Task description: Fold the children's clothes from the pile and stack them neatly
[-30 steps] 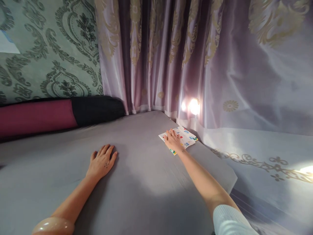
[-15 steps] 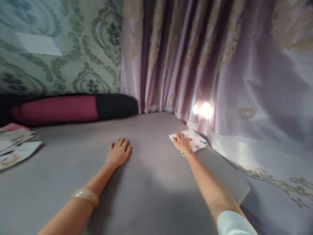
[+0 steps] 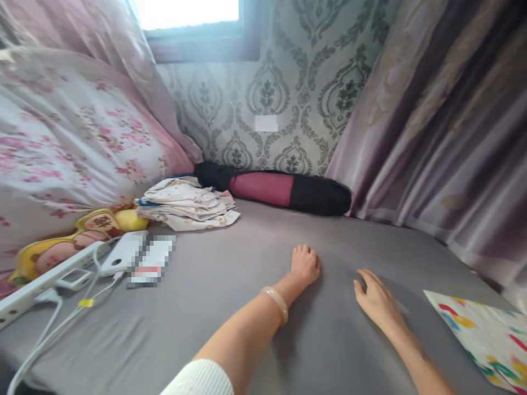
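Note:
My left hand (image 3: 306, 264), with a pale bangle (image 3: 276, 305) on its wrist, rests on the grey bed sheet (image 3: 230, 263). Its fingers are curled under in a loose fist, and nothing shows in them. To its right, my right hand (image 3: 377, 300) hangs over or touches the sheet; which one I cannot tell. Its thumb stands apart from the fingers, and it holds nothing. Right of that hand lies a folded white cloth with a colourful print (image 3: 481, 334), flat on the bed and partly cut off by the view's edge.
A stack of folded clothes (image 3: 189, 203) sits at the back left. Along the wall lies a long black and maroon bag (image 3: 263, 188). On the left are a power strip (image 3: 53, 274) with cables, a white device (image 3: 125, 253), a blurred-out item (image 3: 153, 260) and yellow plush toys (image 3: 88, 230). Curtains (image 3: 436, 137) hang right.
The view has swung left, bringing the clothes stack and power strip into sight. My right hand has come off the printed cloth and moved left of it. My left hand's fingers have curled in.

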Demonstrator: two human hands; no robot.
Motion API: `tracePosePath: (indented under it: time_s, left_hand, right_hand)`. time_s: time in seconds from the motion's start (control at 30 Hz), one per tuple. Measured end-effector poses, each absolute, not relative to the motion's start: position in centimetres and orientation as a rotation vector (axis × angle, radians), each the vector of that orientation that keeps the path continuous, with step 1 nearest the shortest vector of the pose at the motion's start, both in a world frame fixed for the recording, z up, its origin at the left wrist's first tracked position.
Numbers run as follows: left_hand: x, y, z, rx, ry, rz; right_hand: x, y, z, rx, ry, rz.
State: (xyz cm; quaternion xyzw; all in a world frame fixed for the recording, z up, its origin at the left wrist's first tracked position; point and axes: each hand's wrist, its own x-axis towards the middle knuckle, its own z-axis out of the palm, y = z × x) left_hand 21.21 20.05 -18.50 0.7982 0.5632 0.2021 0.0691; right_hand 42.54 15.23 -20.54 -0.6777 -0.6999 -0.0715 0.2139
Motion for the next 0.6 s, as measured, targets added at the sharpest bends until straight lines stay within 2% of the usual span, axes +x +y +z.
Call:
tracePosePath:
  time_s: [0.3,0.6]
  left_hand:
    - [18.1,21.6,-18.5,2.123,1.481,0.779]
    - [6.5,24.6,-17.5,1.735,1.777,0.973]
  right_hand:
    - [33.8,15.8,-20.9,-1.682,-2.123,-0.186]
    - [31.8,15.2,-21.6,-1.675,-2.128,-0.188]
